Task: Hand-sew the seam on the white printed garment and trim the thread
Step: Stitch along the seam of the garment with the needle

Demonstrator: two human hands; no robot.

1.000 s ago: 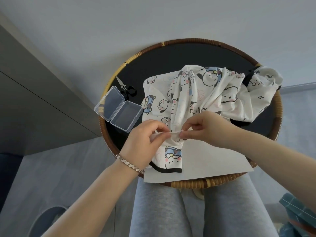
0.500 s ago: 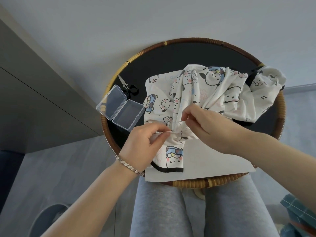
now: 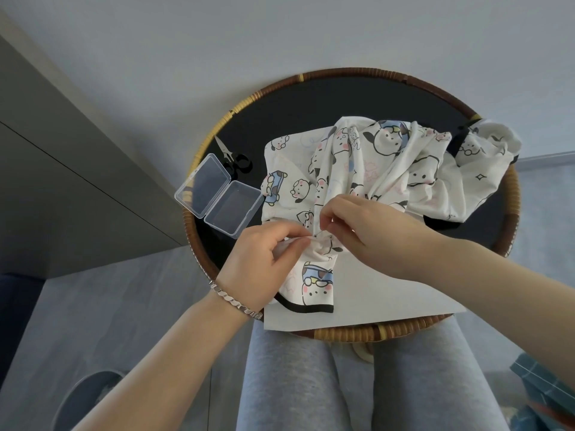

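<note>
1. Head view, what changed: a second ago my right hand (image 3: 370, 231) sat level with my left hand (image 3: 264, 262), fingertips almost meeting at the fold. Half a second ago it had lifted up and away over the cloth. Now it is back down, thumb and forefinger pinched together right beside the fold. I judge that as one stitch drawn through and the next being started; the needle and thread are too fine to make out, so I cannot tell whether I hold them.

2. My left hand has not shifted: its thumb and forefinger are clamped on a small bunched fold of the white printed garment (image 3: 389, 169), holding the seam taut.

3. The garment lies crumpled across the round tray (image 3: 510, 194), its near corner over a white sheet of paper (image 3: 389, 300). The cloth looks soft and thin, printed with cartoon faces, edged in black binding.

4. The tray has a woven cane rim and a matte black floor. At its left sit small black-handled scissors (image 3: 233, 157), untouched, so trimming is not yet due, and an open clear plastic box (image 3: 217, 197), hard and glossy.
</note>
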